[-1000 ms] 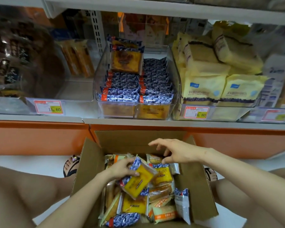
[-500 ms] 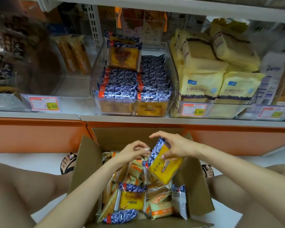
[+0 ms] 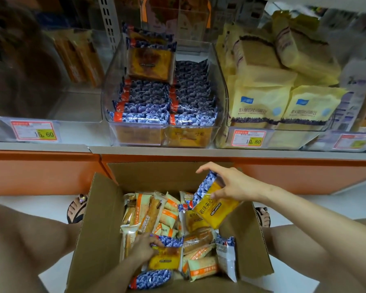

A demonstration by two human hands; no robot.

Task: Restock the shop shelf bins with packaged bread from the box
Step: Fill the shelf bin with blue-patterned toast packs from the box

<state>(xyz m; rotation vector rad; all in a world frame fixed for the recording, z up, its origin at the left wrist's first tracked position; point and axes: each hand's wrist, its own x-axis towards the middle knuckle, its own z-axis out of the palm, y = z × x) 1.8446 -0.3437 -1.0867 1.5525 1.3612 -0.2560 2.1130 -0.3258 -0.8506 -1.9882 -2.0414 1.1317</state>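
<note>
Centrally, the right hand (image 3: 232, 185) pinches a blueberry bread packet (image 3: 217, 208) above the cardboard box (image 3: 101, 218), at its 1 o'clock. The left hand (image 3: 143, 249), fingers curled, grips a second packet (image 3: 166, 258) inside at 6 o'clock. At 12 o'clock stands the clear shelf bin (image 3: 111, 85).

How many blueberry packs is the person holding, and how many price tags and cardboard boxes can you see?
Held blueberry packs: 2
Price tags: 3
Cardboard box: 1
Total: 6

bin (image 3: 110, 81) top: open | left rear: raised pack (image 3: 150, 62) | box (image 3: 101, 208) flaps: spread wide
</note>
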